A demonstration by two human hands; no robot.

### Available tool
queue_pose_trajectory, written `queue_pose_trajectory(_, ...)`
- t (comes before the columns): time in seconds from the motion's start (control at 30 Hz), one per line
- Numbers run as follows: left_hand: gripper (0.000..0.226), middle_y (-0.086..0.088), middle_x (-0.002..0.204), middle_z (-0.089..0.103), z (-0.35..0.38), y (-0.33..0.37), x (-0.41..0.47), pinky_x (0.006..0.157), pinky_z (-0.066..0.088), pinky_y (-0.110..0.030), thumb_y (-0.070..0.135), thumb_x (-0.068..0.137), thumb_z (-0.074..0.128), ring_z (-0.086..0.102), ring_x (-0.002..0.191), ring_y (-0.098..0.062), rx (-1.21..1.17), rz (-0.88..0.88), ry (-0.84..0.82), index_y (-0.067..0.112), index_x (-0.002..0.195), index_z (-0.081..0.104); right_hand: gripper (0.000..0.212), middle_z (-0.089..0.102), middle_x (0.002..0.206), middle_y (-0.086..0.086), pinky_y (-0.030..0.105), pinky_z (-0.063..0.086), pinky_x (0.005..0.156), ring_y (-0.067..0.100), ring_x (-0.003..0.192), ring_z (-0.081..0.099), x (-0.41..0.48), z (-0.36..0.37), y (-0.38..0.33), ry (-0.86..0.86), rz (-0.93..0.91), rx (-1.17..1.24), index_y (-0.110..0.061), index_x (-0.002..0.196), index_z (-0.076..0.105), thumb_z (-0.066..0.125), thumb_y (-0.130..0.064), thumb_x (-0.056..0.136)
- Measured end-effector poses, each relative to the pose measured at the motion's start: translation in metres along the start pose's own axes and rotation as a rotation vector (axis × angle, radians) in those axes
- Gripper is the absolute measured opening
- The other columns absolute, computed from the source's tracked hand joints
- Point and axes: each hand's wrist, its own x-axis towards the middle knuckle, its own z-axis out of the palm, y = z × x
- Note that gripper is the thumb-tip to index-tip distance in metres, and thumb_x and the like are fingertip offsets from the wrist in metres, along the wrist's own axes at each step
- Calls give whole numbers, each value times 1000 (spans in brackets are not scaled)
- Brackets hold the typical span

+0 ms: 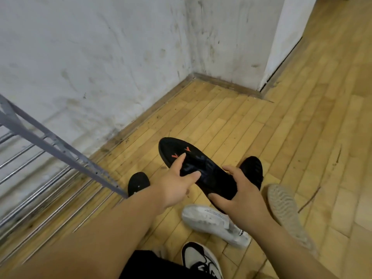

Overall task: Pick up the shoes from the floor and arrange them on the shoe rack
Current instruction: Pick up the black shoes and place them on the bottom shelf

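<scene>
A black shoe [177,152] with small red marks is held sole-up above the wooden floor in the middle of the head view. My left hand [175,184] grips its near side, fingers spread over the sole. My right hand [239,190] holds its heel end. On the floor lie another black shoe [252,168] behind my right hand, a black shoe [137,183] by the rack's leg, a white shoe [211,220], a pale shoe lying sole-up [285,210] and a black-and-white sneaker [199,258]. The grey metal shoe rack [60,152] stands at the left.
A stained white wall [100,57] runs behind the rack and meets a corner with a wooden skirting board [227,84]. Bare wooden floor [302,117] stretches to the right and far side. A dark garment [145,264] shows at the bottom edge.
</scene>
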Motion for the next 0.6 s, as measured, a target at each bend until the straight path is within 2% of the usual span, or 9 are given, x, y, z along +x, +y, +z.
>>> queue_pose_trajectory(0.07,81,8,121,65,6,-2,-3,98,58,-44,26,99,68,71,107,-24,-111,38,52,47,159,18,65,56,112,-37,8,45,81,-15,107,54,-7,4,1,-3,-14,13,-58,125,42,83,-46,77)
queue_pose_trajectory(0.1,81,5,119,67,7,-2,-3,95,59,-44,16,98,69,73,103,-23,-134,51,90,43,158,23,67,56,116,-35,8,46,83,-15,108,54,-9,5,1,-24,-16,17,-54,130,42,82,-46,77)
queue_pose_trajectory(0.2,78,-1,128,63,-3,-6,4,80,65,-41,2,94,69,73,99,-23,-119,49,198,41,153,35,78,53,129,-34,10,47,93,-15,117,52,-11,11,8,-187,-29,69,-51,144,35,81,-45,81)
queue_pose_trajectory(0.3,81,1,136,58,-29,-15,7,67,62,-35,5,93,69,70,94,-21,210,128,278,47,152,32,83,43,144,-32,21,44,105,-10,129,45,-3,22,19,-286,-32,26,-52,150,27,75,-56,82)
queue_pose_trajectory(0.4,80,-3,137,48,-61,-28,1,56,48,-27,3,93,57,61,81,-19,578,157,354,46,154,28,75,45,149,-21,33,49,105,-2,128,48,14,42,26,-314,-10,-33,-48,148,34,71,-57,84)
queue_pose_trajectory(0.5,82,-5,134,40,-90,-43,-5,57,50,-31,-1,93,52,57,81,-21,738,125,366,46,155,27,70,46,148,-18,35,51,102,0,124,50,26,69,25,-356,3,-51,-47,147,38,72,-50,86)
queue_pose_trajectory(0.6,82,-3,139,40,-110,-59,-9,77,59,-43,1,93,52,58,99,-26,723,120,367,49,154,26,65,48,144,-18,33,51,101,2,122,52,26,100,17,-411,-6,-34,-46,144,41,73,-47,87)
